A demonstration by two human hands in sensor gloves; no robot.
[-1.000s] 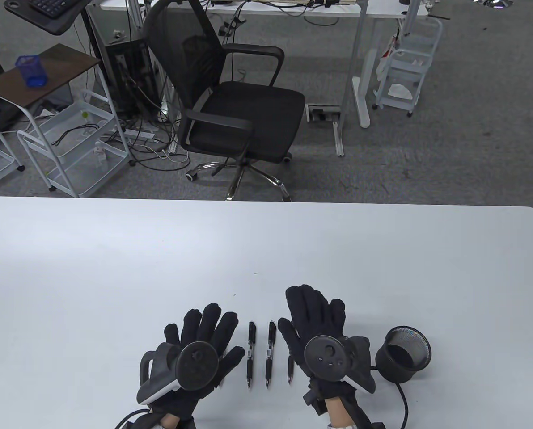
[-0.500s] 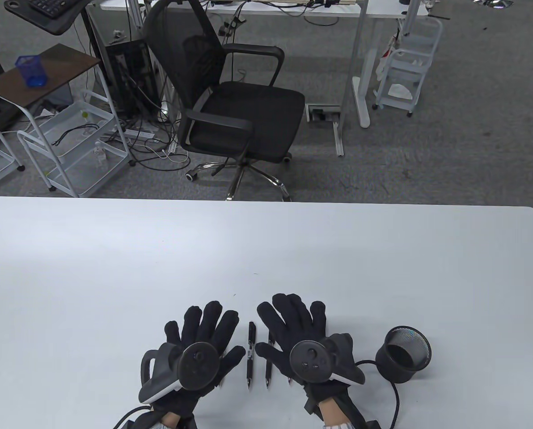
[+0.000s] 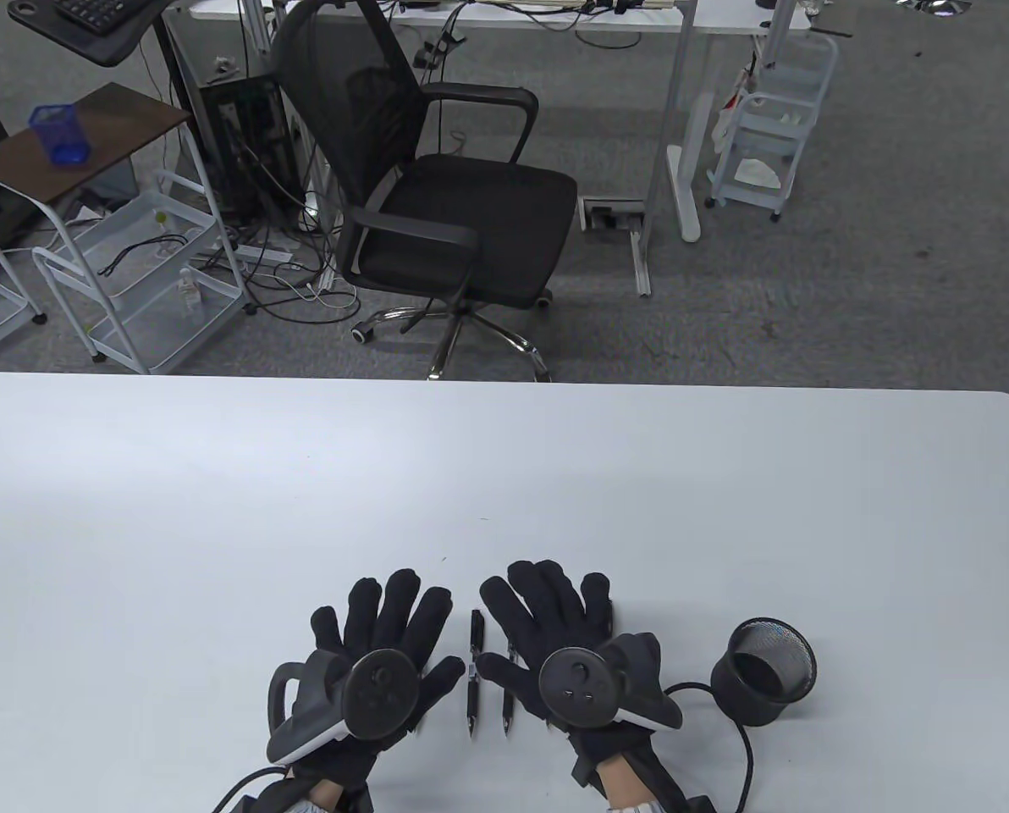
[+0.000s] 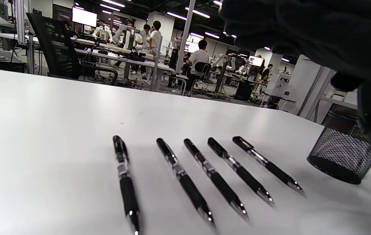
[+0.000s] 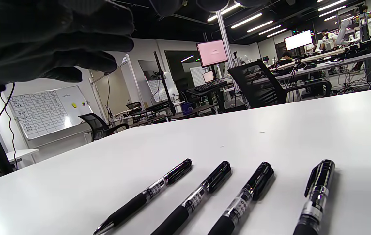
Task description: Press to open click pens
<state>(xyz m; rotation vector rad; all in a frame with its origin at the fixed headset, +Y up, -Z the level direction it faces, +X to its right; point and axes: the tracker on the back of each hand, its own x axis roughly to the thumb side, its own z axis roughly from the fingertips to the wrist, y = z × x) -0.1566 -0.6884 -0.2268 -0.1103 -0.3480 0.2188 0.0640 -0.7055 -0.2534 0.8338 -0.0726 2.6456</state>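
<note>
Several black click pens [image 3: 473, 677] lie side by side on the white table [image 3: 504, 474], tips toward the near edge. They also show in the left wrist view [image 4: 185, 178] and in the right wrist view [image 5: 201, 195]. My left hand [image 3: 390, 622] hovers flat with its fingers spread, just left of the visible pens, and holds nothing. My right hand [image 3: 547, 605] is also flat and spread. It hovers over the right pens of the row and hides most of them in the table view. Its fingers [image 5: 58, 42] hang above the pens without touching them.
A black mesh pen cup [image 3: 763, 669] stands on the table just right of my right hand and also shows in the left wrist view [image 4: 342, 153]. A black cable [image 3: 750, 754] runs from my right wrist beside the cup. An office chair [image 3: 437, 195] stands beyond the far table edge.
My right hand has moved left and slightly toward me, from beside the row to over the right pens. My left hand and the pens have stayed in place.
</note>
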